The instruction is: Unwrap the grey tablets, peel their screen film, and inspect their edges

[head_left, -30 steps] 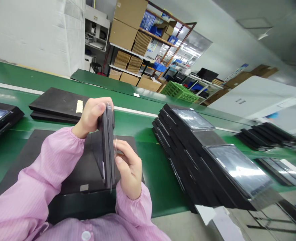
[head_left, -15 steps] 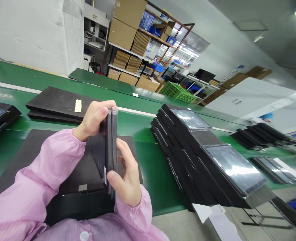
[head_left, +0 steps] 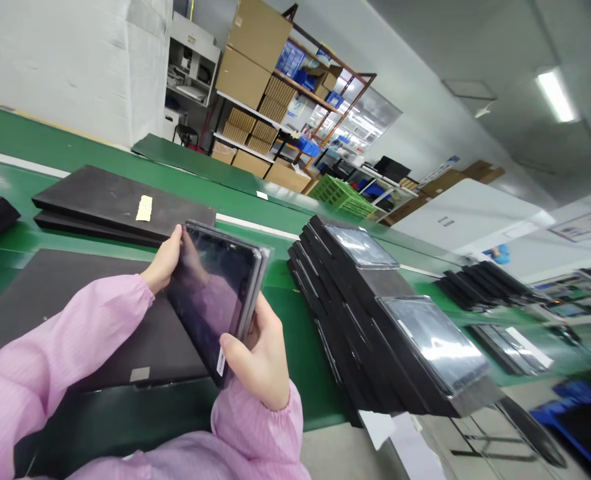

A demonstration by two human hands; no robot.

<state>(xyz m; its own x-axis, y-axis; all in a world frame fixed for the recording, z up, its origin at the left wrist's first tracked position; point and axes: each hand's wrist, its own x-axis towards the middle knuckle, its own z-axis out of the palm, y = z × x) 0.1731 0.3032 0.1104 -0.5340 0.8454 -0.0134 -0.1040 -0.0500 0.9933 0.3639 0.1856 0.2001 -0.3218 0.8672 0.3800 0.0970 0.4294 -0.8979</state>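
Observation:
A pair of dark, glossy tablets [head_left: 210, 287], pressed together face to back and partly in clear film, is held upright and tilted over the bench. My left hand [head_left: 166, 261] grips their upper left edge, its fingers mostly hidden. On the right side my right hand [head_left: 259, 357] clasps them, thumb on the front face near a small white label [head_left: 220, 363] and fingers behind. Beneath lies a flat black foam board [head_left: 120, 353] with a small grey sticker.
Black foam slabs [head_left: 100, 200] with a yellow note lie behind my left hand. To the right stands a tall stack of black foam trays [head_left: 335, 293] holding film-wrapped tablets [head_left: 433, 340]. Further right are more black trays [head_left: 485, 287] on the green bench [head_left: 305, 393].
The tablets have turned from nearly edge-on to showing their front face. My left hand has moved from their top corner down the left edge, and the view has shifted right.

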